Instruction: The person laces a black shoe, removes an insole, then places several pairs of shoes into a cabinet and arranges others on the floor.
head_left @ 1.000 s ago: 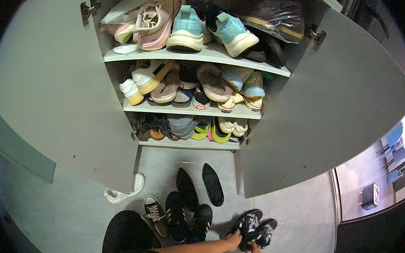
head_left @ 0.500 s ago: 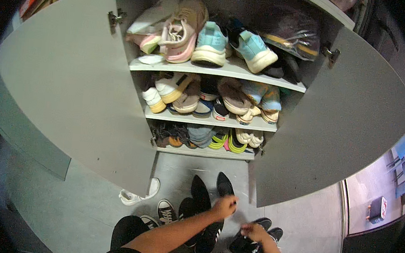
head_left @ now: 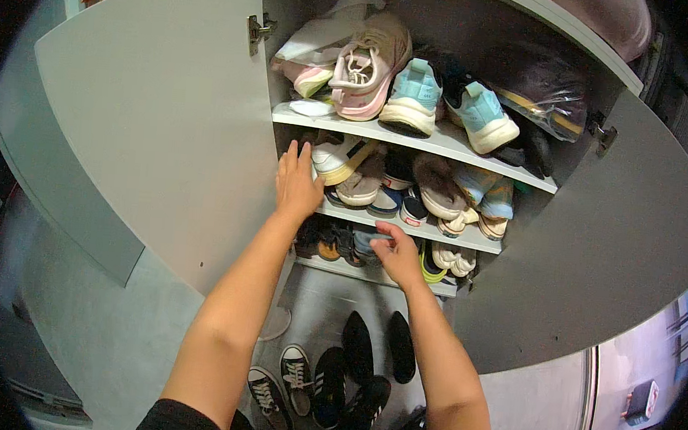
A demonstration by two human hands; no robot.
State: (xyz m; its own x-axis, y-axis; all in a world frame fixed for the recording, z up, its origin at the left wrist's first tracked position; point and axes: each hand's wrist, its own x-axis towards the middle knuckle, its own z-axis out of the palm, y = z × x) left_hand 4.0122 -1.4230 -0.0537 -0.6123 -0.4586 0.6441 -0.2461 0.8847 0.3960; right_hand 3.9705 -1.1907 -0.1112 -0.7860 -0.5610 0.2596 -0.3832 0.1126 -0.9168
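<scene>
My left hand (head_left: pixel 299 186) reaches to the left end of the middle shelf, fingers stretched up over the edge of the white sneakers (head_left: pixel 340 160) with yellowish soles. It covers part of them, and whether it touches them I cannot tell. In front of the lower shelf, my right hand (head_left: pixel 397 256) holds nothing, its thumb and fingers apart. Beside the sneakers lie a fuzzy grey-brown slipper (head_left: pixel 360 185) and a black shoe with a white sole (head_left: pixel 413 208). Behind the right hand, dark sandals (head_left: pixel 332 245) and lime-edged footwear (head_left: pixel 432 270) are partly hidden.
Grey cabinet doors stand wide on the left (head_left: pixel 154 111) and right (head_left: pixel 599 259). The top shelf (head_left: pixel 335 124) bears a pink sneaker (head_left: pixel 371 76) and light-blue sneakers (head_left: pixel 412 95). On the floor are black canvas sneakers (head_left: pixel 296 377), black striped sneakers (head_left: pixel 362 410) and black pointed shoes (head_left: pixel 359 345).
Both my hands have risen from the shoes on the floor to the shelves, the left one to the middle shelf. The view has shifted, with the cabinet now farther right in it.
</scene>
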